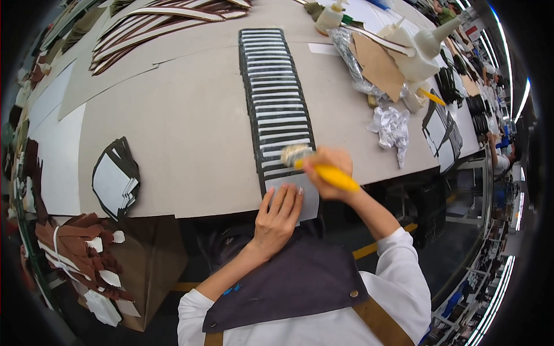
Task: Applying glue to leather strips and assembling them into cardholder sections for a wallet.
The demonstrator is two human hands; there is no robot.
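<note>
A long row of overlapping dark pieces with pale strips [281, 113] runs from the table's near edge toward its far side. My right hand [332, 171] is closed round a yellow-handled brush [340, 177]. The brush's pale, bushy head lies over the near part of the row, slightly blurred. Flat on the nearest piece, a light grey panel [310, 199], rests my left hand [279, 216] with its fingers stretched out. Part of that panel is hidden under the fingers.
To the left lies a fanned stack of dark-edged pieces [115, 179]. Long brown and white strips [167, 20] lie at the far left. On the right are crumpled white paper [390, 128], brown card [378, 66] and a white bottle [424, 49]. Bundled brown pieces [81, 242] sit beside the table.
</note>
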